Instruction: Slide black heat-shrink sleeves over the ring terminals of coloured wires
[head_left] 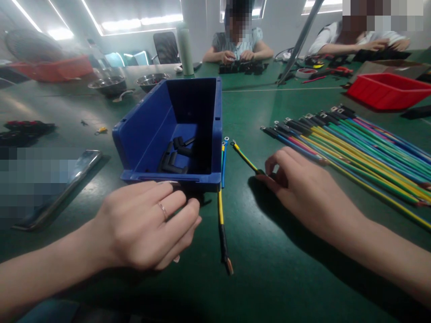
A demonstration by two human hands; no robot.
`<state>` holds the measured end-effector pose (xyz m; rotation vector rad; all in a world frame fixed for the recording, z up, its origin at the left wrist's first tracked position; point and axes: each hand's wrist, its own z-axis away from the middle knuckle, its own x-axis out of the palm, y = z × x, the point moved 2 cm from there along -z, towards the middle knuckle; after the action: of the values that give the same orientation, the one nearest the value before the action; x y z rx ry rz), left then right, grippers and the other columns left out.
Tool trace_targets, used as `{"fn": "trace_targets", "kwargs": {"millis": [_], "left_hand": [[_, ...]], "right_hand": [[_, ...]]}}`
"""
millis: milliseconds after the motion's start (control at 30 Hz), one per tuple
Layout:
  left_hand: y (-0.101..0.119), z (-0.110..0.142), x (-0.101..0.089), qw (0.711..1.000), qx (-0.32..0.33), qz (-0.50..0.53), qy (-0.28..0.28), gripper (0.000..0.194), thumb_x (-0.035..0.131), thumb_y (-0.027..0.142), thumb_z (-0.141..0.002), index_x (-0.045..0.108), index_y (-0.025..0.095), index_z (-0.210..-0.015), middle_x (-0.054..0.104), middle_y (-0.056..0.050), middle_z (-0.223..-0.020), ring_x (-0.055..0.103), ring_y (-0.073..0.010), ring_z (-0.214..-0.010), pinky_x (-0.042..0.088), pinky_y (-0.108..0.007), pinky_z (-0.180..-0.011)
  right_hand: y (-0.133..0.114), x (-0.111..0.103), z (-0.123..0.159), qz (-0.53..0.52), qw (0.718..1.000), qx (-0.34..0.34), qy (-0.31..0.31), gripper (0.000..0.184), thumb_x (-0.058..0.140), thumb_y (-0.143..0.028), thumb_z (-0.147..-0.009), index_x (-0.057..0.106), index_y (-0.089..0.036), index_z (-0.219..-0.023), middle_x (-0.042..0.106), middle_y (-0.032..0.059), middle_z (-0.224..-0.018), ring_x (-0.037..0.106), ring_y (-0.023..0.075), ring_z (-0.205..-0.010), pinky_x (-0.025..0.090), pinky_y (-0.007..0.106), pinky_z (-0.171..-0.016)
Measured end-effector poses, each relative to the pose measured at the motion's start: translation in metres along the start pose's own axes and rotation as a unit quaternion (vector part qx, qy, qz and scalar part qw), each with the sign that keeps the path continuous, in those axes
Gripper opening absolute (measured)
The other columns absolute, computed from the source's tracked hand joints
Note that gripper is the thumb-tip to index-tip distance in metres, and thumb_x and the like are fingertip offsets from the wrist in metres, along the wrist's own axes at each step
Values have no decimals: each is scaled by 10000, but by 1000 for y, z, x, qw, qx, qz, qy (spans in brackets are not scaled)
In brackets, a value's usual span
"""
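Pinching a yellow-green cable (245,158) between thumb and fingers of the right hand (269,172), just right of the centre of the frame, at a black sleeve (260,172) on the cable, with the ring terminal (232,143) pointing to the upper left. Curling the fingers of the left hand (151,229), lower left of centre, palm down, close to the front lip of a blue bin (141,130); impossible to tell whether gripping anything, with the fingertips partly hidden.

Inside the bin, in the middle of the frame, several black tubular pieces (173,168). Just beside its right wall, a blue cable (225,163) with a ring end, and a yellow cable (221,211) reaching down to a black-sleeved section and a bare copper tip (229,267). Across the right side, laid nearly parallel on the green table (242,287), a row of coloured cables (353,148) with dark ends towards the upper left.

At the upper right, a red tray (387,94); at the upper left, two metal bowls, left (107,85) and right (151,80). At top centre, a seated co-worker (251,42) with both hands at small black parts (242,67).
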<state>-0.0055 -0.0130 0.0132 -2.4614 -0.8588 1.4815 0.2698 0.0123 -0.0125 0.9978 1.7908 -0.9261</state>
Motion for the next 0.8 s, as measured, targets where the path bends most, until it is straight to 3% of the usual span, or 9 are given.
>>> {"fn": "trace_targets", "kwargs": {"millis": [100, 200, 267, 400, 533, 633, 800], "left_hand": [[5, 1, 5, 999, -23, 1, -27, 143, 616, 203, -917, 648, 101, -1011, 703, -50, -750, 657, -212, -620, 456, -345, -466], [8, 1, 13, 997, -40, 8, -69, 135, 573, 202, -951, 650, 114, -1018, 698, -36, -755, 655, -209, -596, 472, -359, -475], [8, 1, 17, 996, -38, 28, -82, 139, 531, 176, -976, 650, 115, -1017, 687, -23, -746, 646, -192, -585, 478, -352, -495], [5, 2, 22, 992, -24, 94, -75, 197, 441, 97, -1011, 634, 104, -1053, 680, -16, -767, 641, -152, -616, 453, -315, -524], [4, 2, 24, 984, -44, 160, -69, 204, 434, 148, -1062, 637, 136, -1053, 672, -1, -777, 625, -125, -643, 429, -279, -545], [4, 2, 23, 972, -60, 218, -70, 182, 473, 170, -1066, 641, 129, -1126, 695, -12, -839, 650, -109, -718, 461, -233, -604], [-2, 8, 21, 963, -82, 239, -95, 305, 423, 146, -1065, 597, 158, -1316, 749, -24, -1022, 698, -104, -895, 535, -171, -729]], "right_hand": [[3, 6, 2, -5, 1000, 3, 19, 408, 466, -168, -912, 561, -156, -1309, 686, 99, -1104, 653, 168, -862, 503, 283, -708], [8, 10, 4, 38, 999, 0, 25, 557, 433, -107, -875, 510, -136, -1425, 677, 116, -1195, 642, 223, -1070, 524, 347, -859], [10, 10, 5, 67, 997, -12, 29, 523, 435, -108, -867, 557, -114, -1376, 675, 120, -1151, 617, 235, -1073, 512, 365, -884], [11, 9, 4, 100, 994, -36, 21, 315, 449, -181, -919, 685, -135, -1123, 641, 110, -1037, 563, 219, -937, 475, 349, -788], [10, 8, 1, 100, 994, -50, 16, 266, 468, -279, -971, 693, -138, -981, 630, 114, -1040, 540, 200, -902, 457, 339, -764], [14, 7, -1, 79, 996, -45, 13, 257, 459, -251, -977, 698, -161, -942, 648, 98, -1018, 552, 193, -898, 446, 331, -754], [21, 7, -4, 40, 999, -25, 26, 237, 447, -189, -944, 675, -149, -994, 681, 111, -1001, 603, 197, -898, 453, 318, -743]]}}
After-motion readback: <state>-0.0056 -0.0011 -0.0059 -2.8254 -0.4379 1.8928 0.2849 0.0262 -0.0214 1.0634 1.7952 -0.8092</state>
